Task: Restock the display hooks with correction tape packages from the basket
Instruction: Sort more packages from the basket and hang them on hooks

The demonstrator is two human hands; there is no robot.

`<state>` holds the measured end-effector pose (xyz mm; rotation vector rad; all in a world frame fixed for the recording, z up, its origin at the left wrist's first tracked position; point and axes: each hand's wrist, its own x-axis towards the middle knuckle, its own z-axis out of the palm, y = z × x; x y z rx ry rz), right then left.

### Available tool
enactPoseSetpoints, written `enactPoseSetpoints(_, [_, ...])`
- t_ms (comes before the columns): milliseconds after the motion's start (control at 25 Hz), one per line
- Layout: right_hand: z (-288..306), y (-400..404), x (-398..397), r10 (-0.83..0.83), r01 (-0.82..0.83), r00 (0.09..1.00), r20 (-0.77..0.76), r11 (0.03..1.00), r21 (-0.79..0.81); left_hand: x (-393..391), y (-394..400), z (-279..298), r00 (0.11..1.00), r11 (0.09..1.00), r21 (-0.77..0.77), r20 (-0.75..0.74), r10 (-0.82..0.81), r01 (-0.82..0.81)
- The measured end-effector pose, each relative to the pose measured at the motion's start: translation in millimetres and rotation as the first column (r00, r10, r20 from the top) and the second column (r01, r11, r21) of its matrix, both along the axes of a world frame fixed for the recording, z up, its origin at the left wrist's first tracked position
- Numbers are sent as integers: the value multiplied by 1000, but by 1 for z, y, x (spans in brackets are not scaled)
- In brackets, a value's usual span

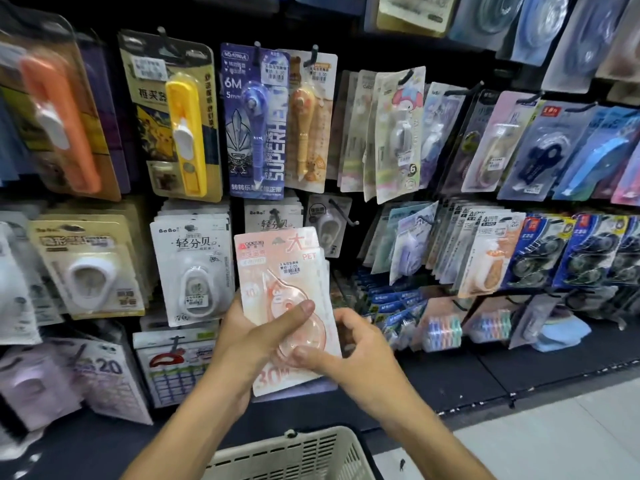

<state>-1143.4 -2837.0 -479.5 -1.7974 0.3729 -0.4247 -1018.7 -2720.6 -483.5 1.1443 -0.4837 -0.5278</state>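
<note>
- Left hand (pixel 249 327) grips pink correction tape packages (pixel 280 271), thumb across the blister.
- Right hand (pixel 349 344) fingers pinch their right edge.
- Bare hook (pixel 341 211) at 1 o'clock.
- Basket (pixel 294 455) rim at 6 o'clock.

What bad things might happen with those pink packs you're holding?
The pink packs are a fanned stack held by the left hand and the right hand; one might slip and miss the basket. The bare hook sits among crowded packs, so hanging could knock neighbours.
</note>
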Motion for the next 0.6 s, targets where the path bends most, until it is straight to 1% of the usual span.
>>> enactPoseSetpoints(40, [2, 0, 2, -48, 45, 998, 38, 997, 67, 2, 2, 1, 1000, 1000, -8, -1, -10, 10])
enactPoseSetpoints(120, [9, -16, 0, -151, 100, 977, 149, 946, 307, 8, 6, 5, 1000, 999, -35, -1, -28, 28])
enactPoseSetpoints(160, [14, -26, -3, -232, 133, 953, 198, 900, 416, 10, 7, 7, 1000, 998, -50, 1, -31, 31])
enactPoseSetpoints(200, [19, -38, -8, -333, 192, 916, 222, 853, 484, 12, 8, 9, 1000, 998, -62, 1, -26, 26])
enactPoseSetpoints(240, [23, -51, -13, -439, 273, 869, 226, 809, 520, 13, 8, 11, 1000, 998, -68, 4, -15, 15])
enactPoseSetpoints(360, [27, -87, -35, -703, 538, 696, 149, 647, 540, 14, 9, 12, 1000, 998, -63, 4, 13, -13])
enactPoseSetpoints(440, [26, -105, -48, -799, 660, 596, 79, 543, 520, 13, 9, 12, 1000, 998, -58, 5, 21, -21])
enactPoseSetpoints(480, [26, -109, -51, -814, 690, 577, 59, 525, 498, 12, 9, 12, 1000, 998, -55, 6, 22, -22])
enactPoseSetpoints(600, [24, -107, -50, -764, 666, 643, 46, 588, 458, 9, 8, 11, 1000, 998, -52, 5, 20, -19])
